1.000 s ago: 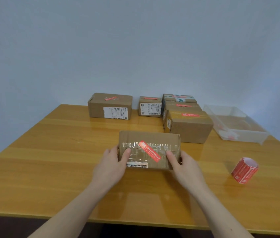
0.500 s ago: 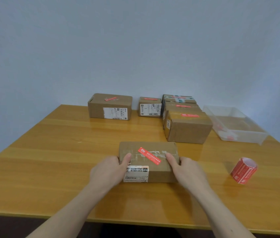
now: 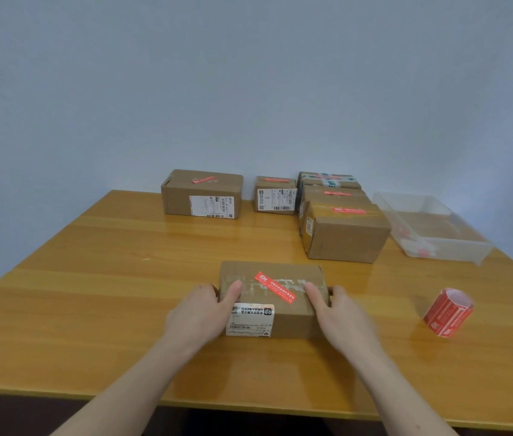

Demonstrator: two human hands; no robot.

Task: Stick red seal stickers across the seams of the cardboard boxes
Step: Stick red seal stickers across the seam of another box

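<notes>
A brown box (image 3: 272, 297) sat on the wooden surface (image 3: 91, 278) close to the person. The left hand (image 3: 200, 313) and right hand (image 3: 341, 316) gripped its 2 ends - thumbs on top. A red sticker (image 3: 275, 286) lay slanted across its taped seam. A sticker roll (image 3: 448, 311) sat well apart on the right - 5 more boxes (image 3: 346, 234) stood farther back.

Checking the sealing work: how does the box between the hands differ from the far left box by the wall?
The held box is gripped at both ends by the left hand and right hand; the far left box stands untouched. The held box's white label wraps its near top edge; the far one's sits on its front face. Both are brown cardboard with a slanted red seal sticker on top.
</notes>
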